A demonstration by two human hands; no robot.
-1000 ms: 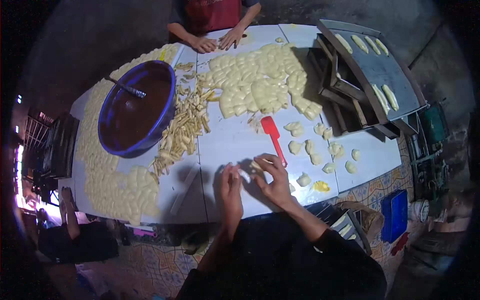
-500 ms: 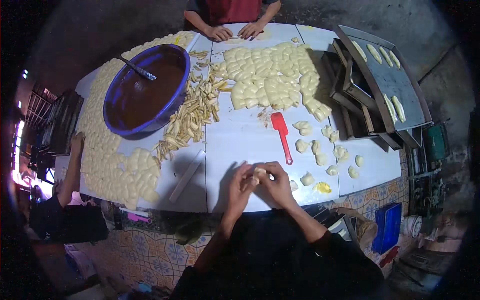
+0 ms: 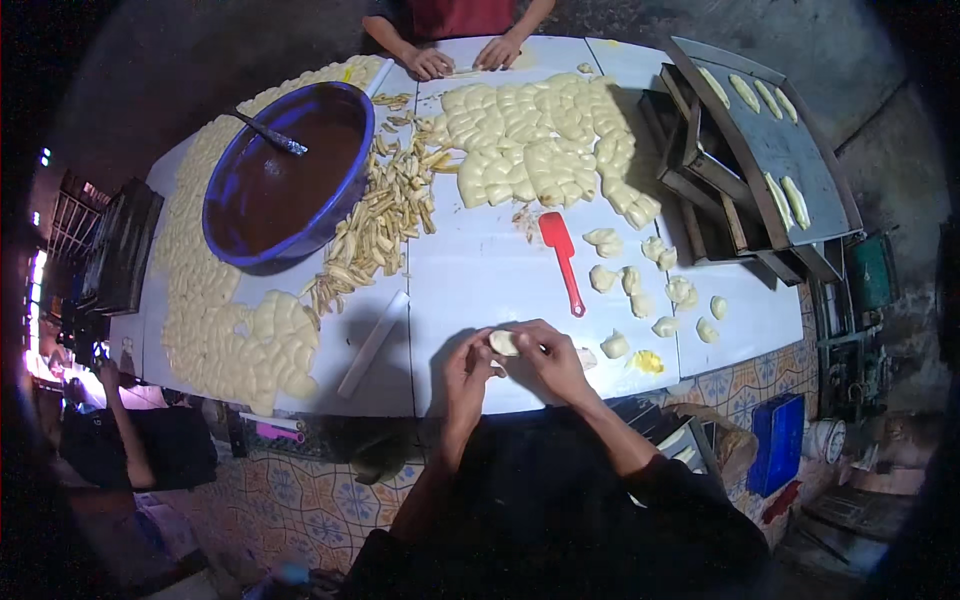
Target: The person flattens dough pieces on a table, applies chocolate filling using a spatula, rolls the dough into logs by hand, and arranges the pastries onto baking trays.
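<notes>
A small pale piece of dough [image 3: 504,342] is held between my two hands near the front edge of the white table [image 3: 460,275]. My left hand [image 3: 466,375] curls at its left side, and my right hand [image 3: 551,362] grips it from the right. Beyond my hands lie a red spatula [image 3: 560,250] and several dough lumps [image 3: 680,292]. A white stick [image 3: 372,345] rests left of my hands, and a yellow smear [image 3: 648,361] is to the right.
A blue bowl [image 3: 215,200] of brown liquid stands left among dough sheets [image 3: 225,350] and sliced pieces [image 3: 385,225]. More dough [image 3: 525,135] lies centrally. Stacked metal trays [image 3: 830,190] stand right. A co-worker's hands [image 3: 433,62] work at the far edge; another person's arm [image 3: 128,430] is at left.
My hands have come together around the dough piece, which now shows as a pale oval at my fingertips. The co-worker at left has shifted their arm; the view has moved slightly.
</notes>
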